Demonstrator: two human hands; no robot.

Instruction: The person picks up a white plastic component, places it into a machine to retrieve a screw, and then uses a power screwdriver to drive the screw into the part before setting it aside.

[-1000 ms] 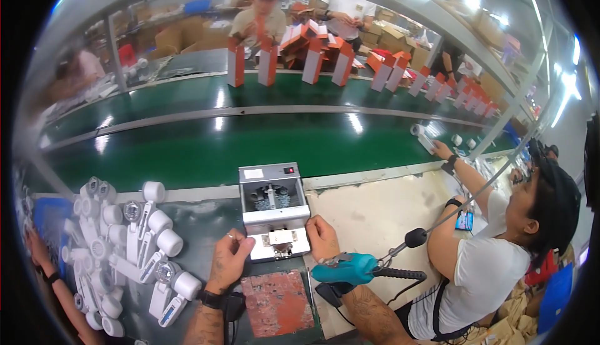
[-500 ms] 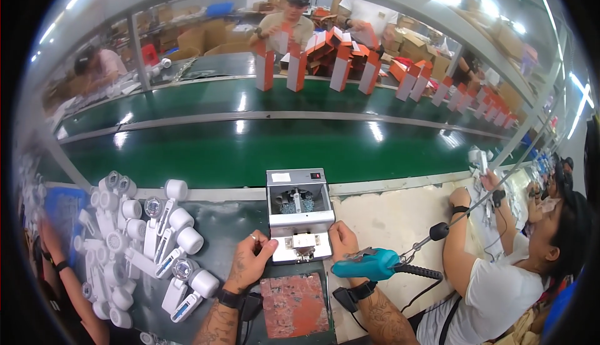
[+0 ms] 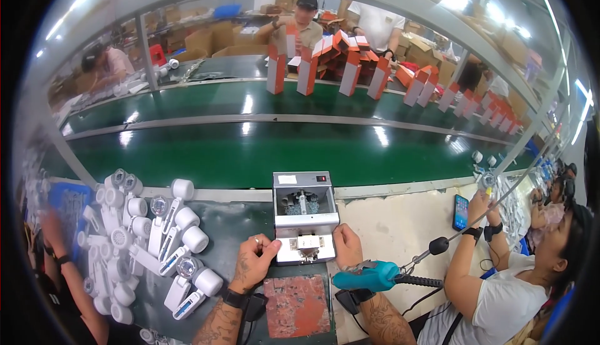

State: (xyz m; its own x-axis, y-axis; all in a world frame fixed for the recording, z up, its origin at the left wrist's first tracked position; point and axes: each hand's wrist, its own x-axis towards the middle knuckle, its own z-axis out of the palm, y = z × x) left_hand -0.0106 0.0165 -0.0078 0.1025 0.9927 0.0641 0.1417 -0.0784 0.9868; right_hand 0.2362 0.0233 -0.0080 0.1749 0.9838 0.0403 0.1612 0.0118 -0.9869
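A silver screw feeder [image 3: 305, 220] stands in front of me, its open hopper holding small loose screws. My left hand [image 3: 255, 259] is closed against its lower left side, the thumb on the edge. Pressed to the opposite side is my right hand [image 3: 347, 245], its fingers curled. A teal electric screwdriver [image 3: 367, 275] hangs from a cable above my right wrist. Between my forearms a worn red pad [image 3: 297, 306] lies on the table. White handheld fans [image 3: 187, 269] are heaped left of my left hand.
Beyond the table runs a green conveyor [image 3: 206, 151], with orange and white boxes [image 3: 306, 75] standing along its far part. A co-worker sits close on the right, near a phone [image 3: 460, 212]. Another person's arm reaches to a blue bin [image 3: 74, 198] at the left.
My hands stay at the screw feeder, while the whole view shifts slightly. The co-worker on the right has moved their hands, and the phone is now visible beside them.
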